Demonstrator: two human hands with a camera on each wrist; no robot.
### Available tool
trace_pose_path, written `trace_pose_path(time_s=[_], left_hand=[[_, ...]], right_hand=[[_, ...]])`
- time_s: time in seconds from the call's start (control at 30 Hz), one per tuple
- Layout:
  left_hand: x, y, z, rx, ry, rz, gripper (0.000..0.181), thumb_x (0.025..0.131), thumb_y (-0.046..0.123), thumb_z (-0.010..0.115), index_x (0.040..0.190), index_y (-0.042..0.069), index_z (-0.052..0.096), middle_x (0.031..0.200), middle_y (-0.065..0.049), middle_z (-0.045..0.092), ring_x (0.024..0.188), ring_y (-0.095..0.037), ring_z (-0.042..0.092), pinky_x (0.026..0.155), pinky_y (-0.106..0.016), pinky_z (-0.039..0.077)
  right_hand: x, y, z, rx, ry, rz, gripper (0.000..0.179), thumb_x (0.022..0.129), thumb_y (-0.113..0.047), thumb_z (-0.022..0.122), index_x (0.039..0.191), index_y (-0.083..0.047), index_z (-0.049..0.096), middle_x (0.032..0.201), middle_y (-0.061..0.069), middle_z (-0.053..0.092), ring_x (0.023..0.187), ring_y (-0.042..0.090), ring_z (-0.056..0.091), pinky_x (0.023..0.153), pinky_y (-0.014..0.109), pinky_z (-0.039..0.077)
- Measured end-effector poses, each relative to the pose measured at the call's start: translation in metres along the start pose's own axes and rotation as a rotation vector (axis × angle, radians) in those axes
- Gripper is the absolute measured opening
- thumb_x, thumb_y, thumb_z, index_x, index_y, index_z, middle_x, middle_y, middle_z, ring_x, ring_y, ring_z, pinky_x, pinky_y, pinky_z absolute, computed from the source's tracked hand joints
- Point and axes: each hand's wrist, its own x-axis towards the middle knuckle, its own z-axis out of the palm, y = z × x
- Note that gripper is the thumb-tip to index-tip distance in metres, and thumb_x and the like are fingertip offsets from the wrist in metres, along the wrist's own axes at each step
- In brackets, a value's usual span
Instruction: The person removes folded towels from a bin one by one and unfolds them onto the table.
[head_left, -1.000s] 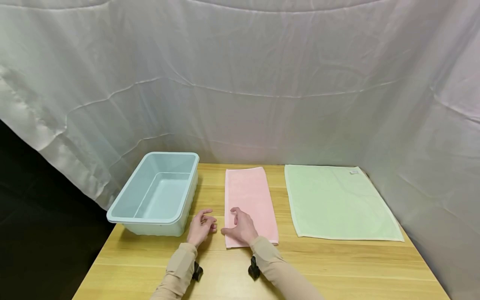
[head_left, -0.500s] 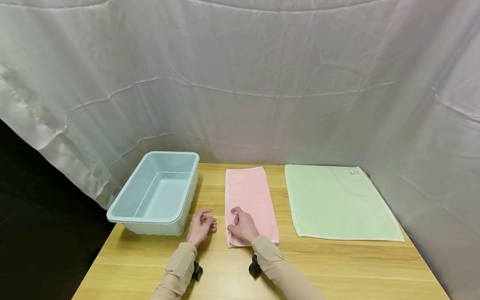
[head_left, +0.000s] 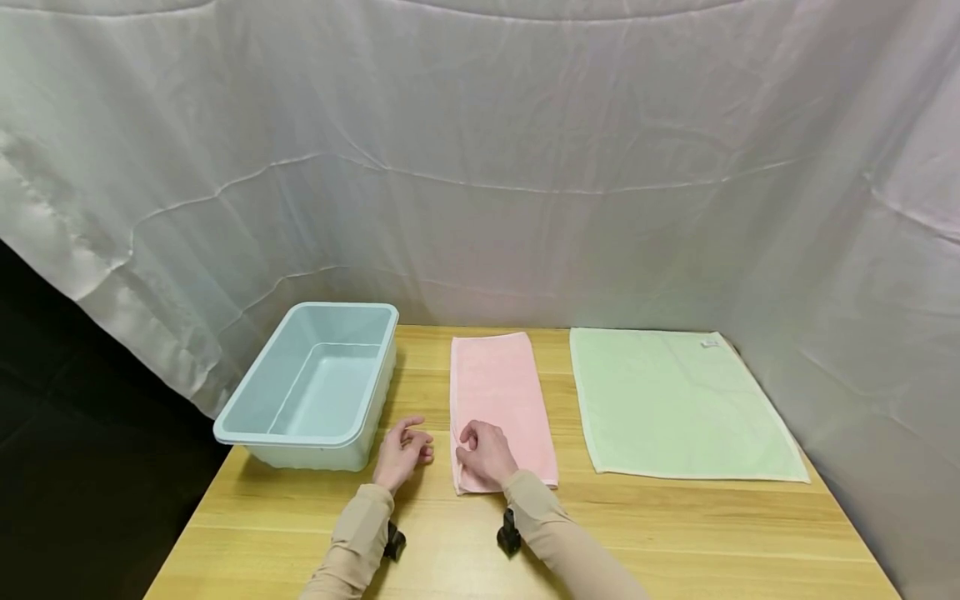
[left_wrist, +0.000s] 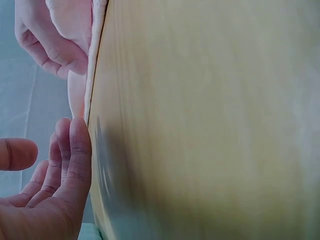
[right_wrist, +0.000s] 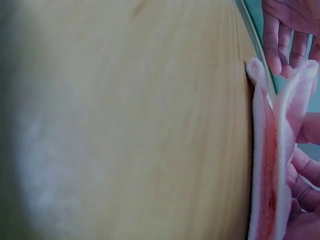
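A folded pink towel (head_left: 497,375) lies lengthwise on the wooden table. My right hand (head_left: 487,454) is over its near left part and pinches the edge of the upper layer between thumb and fingers. In the right wrist view that layer of the towel (right_wrist: 287,135) stands lifted off the one beneath, with a gap between them. Just left of the towel, my left hand (head_left: 401,457) hovers with loosely bent fingers and holds nothing. The left wrist view shows the left hand's fingers (left_wrist: 77,155) close to the towel's raised edge.
A light blue plastic tub (head_left: 367,408) stands to the left, close beside my left hand. A pale green towel (head_left: 682,408) is spread flat on the right. Grey curtain (head_left: 480,167) hangs behind the table (head_left: 450,550).
My right thumb and fingers have drawn together on the pink towel's left edge, and the near left corner has shifted slightly right. My left hand has stayed in place.
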Motion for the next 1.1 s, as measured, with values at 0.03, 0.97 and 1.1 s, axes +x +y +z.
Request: trace_pose_path(time_s=[0.03,0.97,1.1], left_hand=[[0.0,0.0,0.0,0.001,0.0,-0.002,0.038,0.099,-0.002,0.053,0.135,-0.01,0.049,0.104,-0.035,0.067,0.073,-0.019,0.07,0.069,-0.031,0.064],[0.022,0.003,0.046,0.027,-0.215,0.103,0.042,0.1,-0.003,0.048,0.14,-0.011,0.041,0.13,-0.038,0.059,0.125,-0.049,0.058,0.106,-0.051,0.051],[0.025,0.007,0.051,0.144,-0.246,0.119,0.041,0.104,0.005,0.046,0.142,-0.009,0.038,0.139,-0.035,0.055,0.133,-0.047,0.052,0.114,-0.056,0.043]], right_hand=[[0.0,0.0,0.0,-0.001,0.005,0.001,0.007,0.08,-0.01,0.071,0.084,-0.01,0.064,0.067,-0.006,0.047,0.062,0.007,0.043,0.06,0.02,0.036],[0.003,0.013,-0.052,0.423,0.192,0.196,0.012,0.081,-0.003,0.068,0.091,0.003,0.072,0.082,0.008,0.068,0.07,0.006,0.057,0.066,0.017,0.049],[0.003,0.017,-0.059,0.495,0.203,0.192,0.013,0.082,0.0,0.068,0.092,0.007,0.07,0.082,0.008,0.068,0.071,0.005,0.057,0.064,0.015,0.048]])
